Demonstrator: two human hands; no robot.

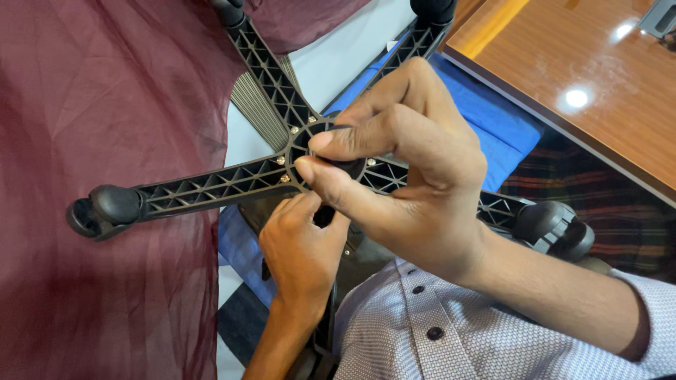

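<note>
While the black five-arm chair base (211,184) lies upturned over maroon cloth (105,141) and blue cloth (493,119), the right hand (415,162) pinches a small black part at its hub. Left hand (303,246) grips beneath the hub. Glossy wooden tabletop (598,84) upper right. One arm's long axis runs left, caster (105,209) at its tip.

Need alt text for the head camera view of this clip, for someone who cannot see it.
A person's right hand pinches a small black round part at the hub of an upturned black star-shaped chair base, while the left hand grips underneath the hub. Black casters cap the arms; maroon cloth lies left and a glossy wooden table upper right.
</note>
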